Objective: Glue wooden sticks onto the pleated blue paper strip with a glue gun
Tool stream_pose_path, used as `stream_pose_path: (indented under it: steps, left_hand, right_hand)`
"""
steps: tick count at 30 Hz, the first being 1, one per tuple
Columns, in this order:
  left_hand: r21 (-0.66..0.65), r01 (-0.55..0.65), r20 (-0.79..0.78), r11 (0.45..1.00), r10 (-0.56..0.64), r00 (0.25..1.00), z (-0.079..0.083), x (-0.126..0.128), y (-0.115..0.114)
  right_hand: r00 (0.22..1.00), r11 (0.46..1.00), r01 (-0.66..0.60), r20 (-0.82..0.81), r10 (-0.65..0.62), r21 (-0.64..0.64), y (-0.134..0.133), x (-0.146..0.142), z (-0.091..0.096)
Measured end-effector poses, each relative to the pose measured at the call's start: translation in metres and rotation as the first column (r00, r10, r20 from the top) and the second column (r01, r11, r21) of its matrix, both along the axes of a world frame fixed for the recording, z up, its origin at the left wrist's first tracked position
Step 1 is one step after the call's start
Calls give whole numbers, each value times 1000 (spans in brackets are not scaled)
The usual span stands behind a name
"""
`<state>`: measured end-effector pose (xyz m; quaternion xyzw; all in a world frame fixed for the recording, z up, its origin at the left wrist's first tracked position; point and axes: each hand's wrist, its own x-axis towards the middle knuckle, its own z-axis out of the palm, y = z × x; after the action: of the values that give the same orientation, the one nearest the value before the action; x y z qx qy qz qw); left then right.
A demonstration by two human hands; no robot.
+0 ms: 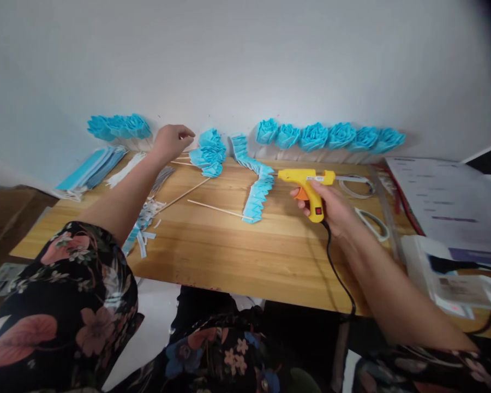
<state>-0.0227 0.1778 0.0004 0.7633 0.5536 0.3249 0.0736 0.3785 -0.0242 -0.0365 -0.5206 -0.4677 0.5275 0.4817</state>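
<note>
My right hand (pixel 331 204) is wrapped round the handle of a yellow hot glue gun (pixel 306 177), fingers at its orange trigger. The gun's nozzle points left, close to a pleated strip of blue material (pixel 258 194) that runs zigzag over the table. A thin wooden stick (pixel 216 208) lies with one end on the strip's near end. My left hand (pixel 174 142) is raised by the wall with its fingers half curled and slightly apart, and I see nothing in it. Just right of it lie blue folded flowers (pixel 208 153) on sticks.
Finished blue flowers lean along the wall at left (pixel 118 126) and right (pixel 329 136). Flat blue face masks (pixel 92 169) and white cut scraps (pixel 145 218) lie on the left. Scissors (pixel 372 224), a tape roll (pixel 357 186) and a white power strip (pixel 437 278) are on the right; the gun's cord (pixel 339 262) hangs over the front edge.
</note>
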Motion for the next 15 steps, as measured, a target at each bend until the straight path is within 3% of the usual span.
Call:
stream_pose_path:
  steps: [4, 8, 15]
  left_hand:
    - [-62, -19, 28, 998, 21, 999, -8, 7, 4]
    - [-123, 3, 26, 992, 0, 1000, -9, 18, 5]
    - [-63, 111, -10, 992, -112, 994, -10, 19, 4]
  right_hand:
    - [999, 997, 33, 20, -34, 73, 19, -15, 41]
    - [997, 988, -19, 77, 7, 152, 47, -37, 73]
    - [989, 974, -96, 128, 70, 205, 96, -81, 89]
